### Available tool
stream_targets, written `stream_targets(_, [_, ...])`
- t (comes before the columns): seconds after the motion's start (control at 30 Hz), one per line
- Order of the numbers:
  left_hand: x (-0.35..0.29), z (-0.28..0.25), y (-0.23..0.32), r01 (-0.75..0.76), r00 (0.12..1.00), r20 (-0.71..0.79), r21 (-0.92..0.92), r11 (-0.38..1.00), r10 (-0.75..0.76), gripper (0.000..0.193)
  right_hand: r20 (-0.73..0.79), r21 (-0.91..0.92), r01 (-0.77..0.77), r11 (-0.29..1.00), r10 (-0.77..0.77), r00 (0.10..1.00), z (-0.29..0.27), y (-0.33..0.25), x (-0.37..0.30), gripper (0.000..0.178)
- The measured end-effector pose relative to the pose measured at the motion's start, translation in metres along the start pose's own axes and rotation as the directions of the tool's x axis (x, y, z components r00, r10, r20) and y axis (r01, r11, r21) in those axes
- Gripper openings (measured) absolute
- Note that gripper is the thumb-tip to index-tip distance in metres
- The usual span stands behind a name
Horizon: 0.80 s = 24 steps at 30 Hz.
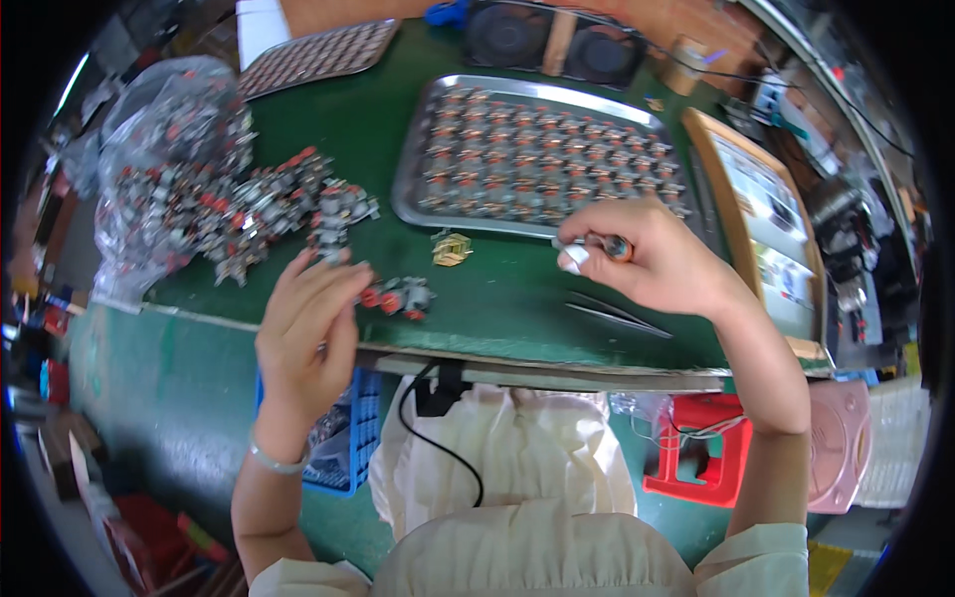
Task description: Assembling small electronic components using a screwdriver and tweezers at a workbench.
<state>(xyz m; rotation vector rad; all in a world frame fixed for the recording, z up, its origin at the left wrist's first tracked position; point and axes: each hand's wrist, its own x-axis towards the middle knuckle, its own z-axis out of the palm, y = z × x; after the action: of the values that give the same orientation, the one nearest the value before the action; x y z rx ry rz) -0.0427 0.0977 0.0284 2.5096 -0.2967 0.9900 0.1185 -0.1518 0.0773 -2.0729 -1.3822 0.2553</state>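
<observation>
My left hand (306, 333) hovers at the front of the table, slightly blurred, its fingers bent and the thumb apart from them. Just beyond and beside its fingertips lie small grey metal parts with red pieces (398, 297). My right hand (652, 257) is closed around a small tool with a rounded brown end (619, 248); the rest of the tool is mostly hidden in the fist. A white wrap (574, 259) covers one of its fingertips. Between the hands sits a little heap of brass-coloured pieces (452, 249). Tweezers (619, 315) lie below the right hand.
Rows of similar parts fill a metal tray (406, 189) beyond my hands. A clear plastic bag (124, 234) spills a pile of parts (269, 204) at the left. Another tray (323, 58) and two black fans (557, 42) stand behind. A wood-framed panel (711, 159) borders the right.
</observation>
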Motion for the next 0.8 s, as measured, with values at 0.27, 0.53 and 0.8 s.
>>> stream_targets(0.27, [-0.013,0.017,-0.013,0.016,0.999,0.039,-0.027,0.999,-0.015,0.027,0.028,0.065,-0.064,0.996,0.062,0.998,0.064,-0.037,0.039,0.033])
stream_targets(0.53, [-0.02,0.03,-0.013,0.073,0.997,-0.009,-0.003,0.997,-0.073,0.026,0.067,-0.088,0.047,0.995,-0.041,0.997,0.092,-0.034,0.064,0.025])
stream_targets(0.8, [-0.019,0.032,-0.016,0.043,0.999,0.02,0.061,0.997,-0.045,0.027,0.453,0.142,-0.108,0.984,0.033,0.891,0.043,-0.034,0.073,0.029])
